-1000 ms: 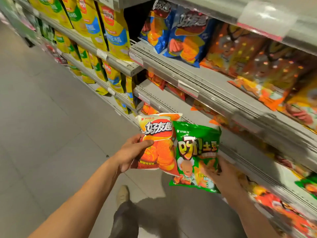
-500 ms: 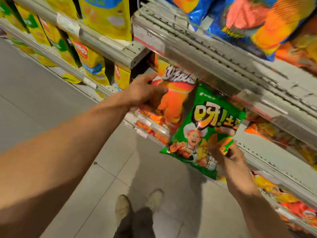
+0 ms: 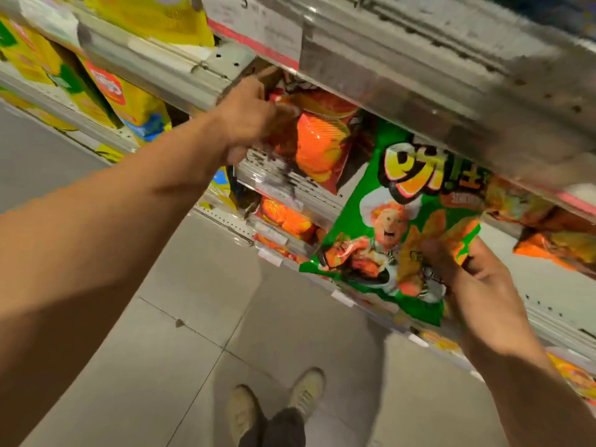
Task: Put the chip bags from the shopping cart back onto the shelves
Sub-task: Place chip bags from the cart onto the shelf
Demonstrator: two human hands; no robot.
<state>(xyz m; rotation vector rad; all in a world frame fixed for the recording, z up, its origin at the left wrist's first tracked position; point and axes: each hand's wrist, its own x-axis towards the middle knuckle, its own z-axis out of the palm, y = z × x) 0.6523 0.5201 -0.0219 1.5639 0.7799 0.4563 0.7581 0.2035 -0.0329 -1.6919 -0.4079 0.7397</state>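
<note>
The left hand (image 3: 254,119) is reaching in under the edge of the upper shelf (image 3: 419,101), its fingers curled around the upper left part of the orange chip bag (image 3: 317,146). That bag is sitting partly inside the shelf bay, its top tucked beneath the metal lip and its lower end hanging over the front rail (image 3: 290,185). The right hand (image 3: 477,285) is gripping the green chip bag (image 3: 396,233) by its lower right corner, thumb pressing on the printed face and fingers wrapped behind; this bag is hanging in the air in front of the shelving, tilted, with its top edge near the upper shelf's lip and not resting on anything that can be seen.

The step in hand appears to be seating the orange bag. To do it well, the left hand should be pushing the bag far enough back that its bottom clears the front rail and sits on the shelf floor, rather than letting go while it is overhanging, since a puffy bag left like that is likely to slide out. Steering from the top corner should be keeping it upright and facing forward. Similar orange bags are showing on the lower shelf (image 3: 283,221) and to the right, so matching the row is worth checking. The green bag should be staying clear to the right meanwhile, held lightly to avoid crushing the chips. No shopping cart is in view.
</note>
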